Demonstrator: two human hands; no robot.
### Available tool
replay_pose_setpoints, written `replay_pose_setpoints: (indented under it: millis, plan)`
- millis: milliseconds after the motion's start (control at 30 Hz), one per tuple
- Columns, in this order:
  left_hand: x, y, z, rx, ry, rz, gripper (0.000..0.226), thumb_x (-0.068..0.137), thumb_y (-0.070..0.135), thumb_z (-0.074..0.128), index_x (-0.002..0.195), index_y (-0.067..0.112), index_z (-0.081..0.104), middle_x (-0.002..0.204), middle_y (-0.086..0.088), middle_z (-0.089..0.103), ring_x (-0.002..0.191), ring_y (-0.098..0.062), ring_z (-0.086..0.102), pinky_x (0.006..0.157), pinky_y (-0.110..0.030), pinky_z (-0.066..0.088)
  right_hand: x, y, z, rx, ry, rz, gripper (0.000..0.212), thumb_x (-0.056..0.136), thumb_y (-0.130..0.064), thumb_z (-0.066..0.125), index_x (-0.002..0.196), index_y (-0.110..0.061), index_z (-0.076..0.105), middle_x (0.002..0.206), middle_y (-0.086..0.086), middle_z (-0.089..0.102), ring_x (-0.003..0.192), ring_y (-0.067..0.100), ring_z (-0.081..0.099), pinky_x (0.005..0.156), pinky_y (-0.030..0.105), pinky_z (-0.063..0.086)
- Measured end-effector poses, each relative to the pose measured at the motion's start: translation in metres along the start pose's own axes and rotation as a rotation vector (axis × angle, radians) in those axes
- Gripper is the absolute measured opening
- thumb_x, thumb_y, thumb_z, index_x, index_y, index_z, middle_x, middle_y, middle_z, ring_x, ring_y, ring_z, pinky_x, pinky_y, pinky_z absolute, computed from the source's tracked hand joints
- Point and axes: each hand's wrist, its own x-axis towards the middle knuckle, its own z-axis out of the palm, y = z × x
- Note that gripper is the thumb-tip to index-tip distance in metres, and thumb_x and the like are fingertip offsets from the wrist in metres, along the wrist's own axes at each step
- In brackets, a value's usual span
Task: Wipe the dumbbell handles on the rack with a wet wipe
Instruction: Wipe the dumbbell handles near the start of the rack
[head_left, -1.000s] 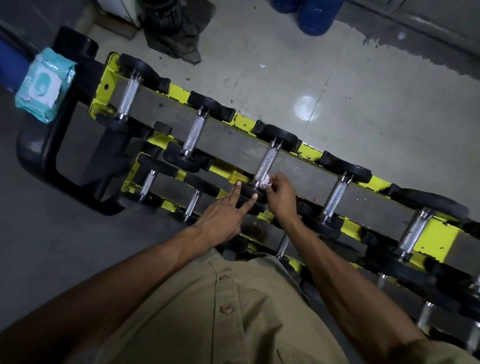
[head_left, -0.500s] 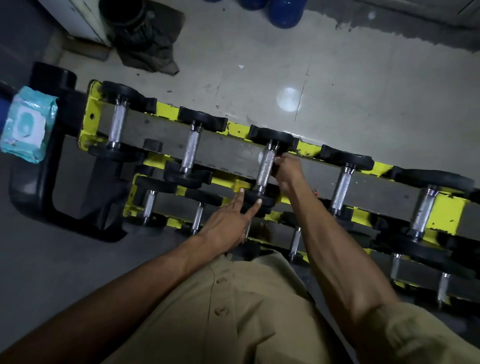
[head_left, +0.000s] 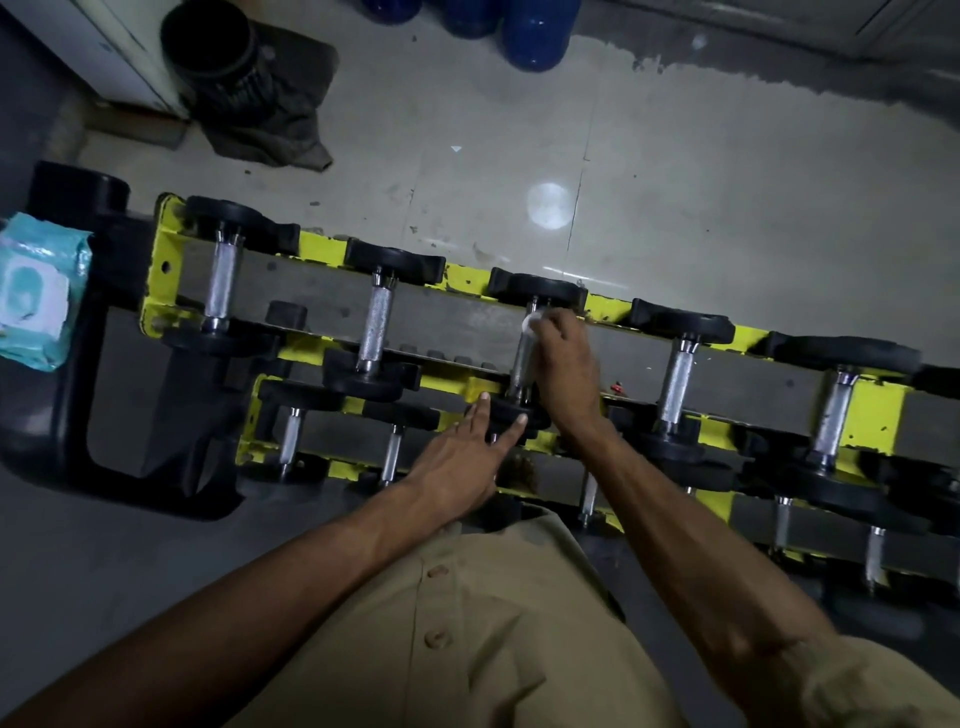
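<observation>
Yellow steel makes up the rack (head_left: 322, 245) that runs across my view, and I count five dumbbells on its upper tier. On the third dumbbell (head_left: 521, 366) from the rack's left end, the right hand (head_left: 563, 364) has its fingers curled round the chrome handle. One white wet wipe (head_left: 531, 321) is bunched under them at the handle's far end, just below the far black head. The left hand (head_left: 460, 457) lies flat with its fingers straight and slightly spread. Its tips press on the near black head (head_left: 506, 413) of that same dumbbell, and it holds nothing.

On the rack's lower tier, nearer to me, I can make out five chrome handles. The arms cover part of that row, so I cannot tell the full count.

One teal pack of wipes (head_left: 36, 293) sits on the black end frame at the rack's left end. Beyond the rack, on the floor, I count three blue containers (head_left: 537, 36) and one black bin (head_left: 218, 52) standing on a dark cloth (head_left: 280, 130).
</observation>
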Motion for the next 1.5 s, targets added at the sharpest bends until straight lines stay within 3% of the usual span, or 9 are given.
replay_pose_setpoints:
  millis: [167, 433, 567, 700, 967, 1067, 1200, 1333, 1500]
  plan:
    - [0.000, -0.001, 0.004, 0.020, 0.016, 0.001, 0.094, 0.101, 0.014, 0.054, 0.167, 0.030, -0.011, 0.168, -0.032, -0.017, 0.160, -0.042, 0.009, 0.124, -0.047, 0.028, 0.005, 0.015, -0.022, -0.305, -0.236, -0.263, 0.070, 0.078, 0.009, 0.059, 0.147, -0.004, 0.048, 0.154, 0.011, 0.042, 0.141, 0.031, 0.039, 0.082, 0.041, 0.060]
    - [0.002, 0.010, 0.013, 0.008, 0.055, -0.034, 0.092, 0.100, 0.012, 0.054, 0.168, 0.028, -0.007, 0.166, -0.036, -0.019, 0.159, -0.045, 0.008, 0.126, -0.047, 0.028, 0.018, 0.004, -0.039, -0.464, -0.664, -0.827, 0.033, 0.096, -0.014, 0.046, 0.123, -0.014, 0.064, 0.130, 0.004, 0.060, 0.127, 0.022, 0.053, 0.082, 0.040, 0.058]
    - [0.005, 0.011, 0.021, 0.014, 0.102, -0.043, 0.093, 0.102, 0.010, 0.054, 0.167, 0.029, -0.011, 0.166, -0.035, -0.020, 0.159, -0.046, 0.010, 0.123, -0.049, 0.030, 0.044, -0.001, -0.044, -0.518, -0.540, -0.621, 0.043, 0.089, -0.003, 0.037, 0.118, -0.013, 0.067, 0.123, 0.006, 0.063, 0.122, 0.025, 0.053, 0.080, 0.042, 0.057]
    - [0.003, 0.013, 0.020, 0.002, 0.121, -0.047, 0.077, 0.101, 0.011, 0.054, 0.166, 0.023, 0.015, 0.166, -0.039, -0.009, 0.156, -0.050, 0.016, 0.123, -0.051, 0.030, 0.026, -0.035, -0.030, -0.556, -0.892, -0.679, 0.028, 0.099, -0.021, 0.054, 0.124, -0.014, 0.065, 0.119, 0.008, 0.063, 0.109, 0.028, 0.062, 0.079, 0.040, 0.055]
    - [0.006, 0.016, 0.020, 0.009, 0.115, -0.079, 0.070, 0.103, 0.017, 0.050, 0.166, 0.023, 0.020, 0.165, -0.039, 0.005, 0.152, -0.050, 0.022, 0.120, -0.050, 0.032, 0.039, -0.064, -0.020, -0.713, -0.935, -0.529, 0.023, 0.099, -0.021, 0.053, 0.116, -0.012, 0.066, 0.114, 0.012, 0.069, 0.102, 0.032, 0.067, 0.080, 0.040, 0.053]
    - [0.006, 0.016, 0.023, 0.007, 0.138, -0.083, 0.070, 0.101, 0.018, 0.052, 0.165, 0.023, 0.024, 0.162, -0.037, 0.017, 0.147, -0.050, 0.031, 0.115, -0.049, 0.037, 0.033, -0.056, -0.023, -0.678, -0.867, -0.576, 0.020, 0.099, -0.022, 0.055, 0.110, -0.013, 0.069, 0.104, 0.009, 0.071, 0.095, 0.032, 0.069, 0.076, 0.039, 0.054]
    - [0.006, 0.016, 0.025, 0.004, 0.141, -0.087, 0.070, 0.102, 0.015, 0.051, 0.164, 0.025, 0.020, 0.166, -0.040, -0.003, 0.153, -0.050, 0.024, 0.121, -0.052, 0.032, 0.017, -0.024, -0.024, -0.550, -0.627, -0.701, 0.016, 0.088, -0.024, 0.071, 0.101, -0.017, 0.072, 0.100, 0.002, 0.064, 0.101, 0.025, 0.054, 0.073, 0.038, 0.051]
    - [0.004, 0.013, 0.025, -0.015, 0.100, -0.092, 0.080, 0.102, 0.016, 0.055, 0.167, 0.028, 0.011, 0.167, -0.033, -0.019, 0.159, -0.045, 0.007, 0.127, -0.051, 0.023, -0.010, 0.000, -0.017, -0.185, -0.485, -0.423, 0.027, 0.082, -0.021, 0.080, 0.106, -0.018, 0.067, 0.105, 0.002, 0.052, 0.095, 0.023, 0.054, 0.066, 0.039, 0.054]
    - [0.007, 0.013, 0.028, 0.007, 0.112, -0.095, 0.094, 0.101, 0.017, 0.055, 0.167, 0.033, -0.010, 0.168, -0.032, -0.019, 0.160, -0.042, 0.006, 0.127, -0.048, 0.023, -0.038, 0.012, -0.012, 0.258, -0.257, 0.126, 0.019, 0.091, -0.021, 0.072, 0.099, -0.015, 0.056, 0.088, 0.002, 0.062, 0.075, 0.019, 0.057, 0.064, 0.035, 0.048]
